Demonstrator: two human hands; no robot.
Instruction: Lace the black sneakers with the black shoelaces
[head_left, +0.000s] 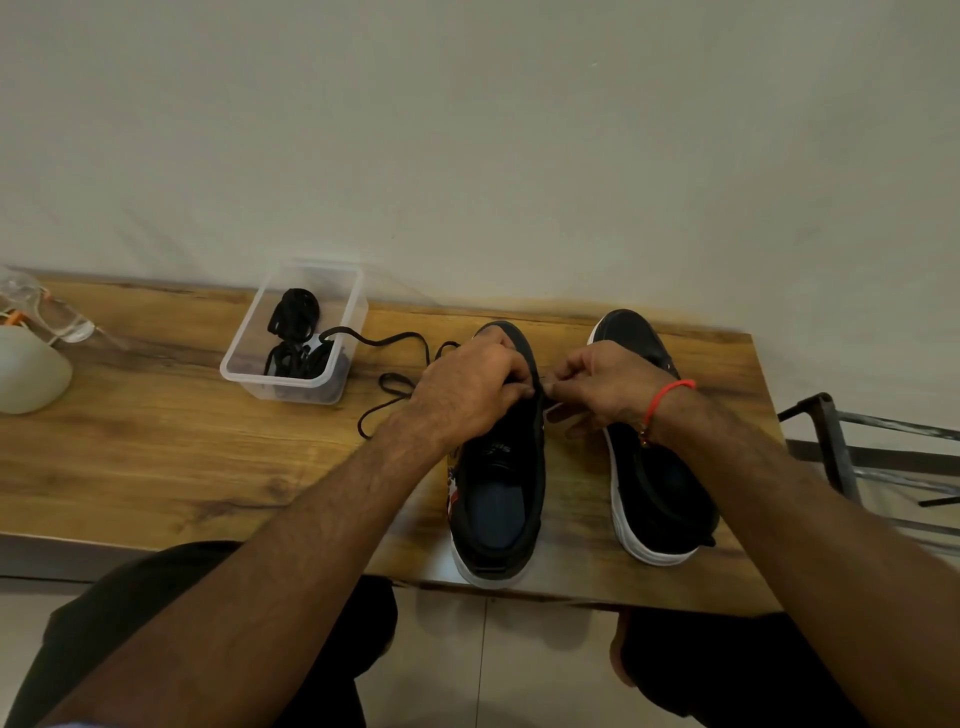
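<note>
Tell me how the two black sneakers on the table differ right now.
Both hands, the left hand and the right hand, work at the left sneaker, and a loose black shoelace trails from it; the right sneaker shows no trailing lace. The left sneaker sits closer to the table's near edge than the right sneaker. Both are black with white soles, toes pointing toward the wall.

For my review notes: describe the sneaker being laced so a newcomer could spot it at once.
On the wooden table, two black sneakers stand side by side, toes toward the wall. It is the left sneaker, under the left hand. Only it has a loose shoelace trailing toward the clear plastic box.
</note>
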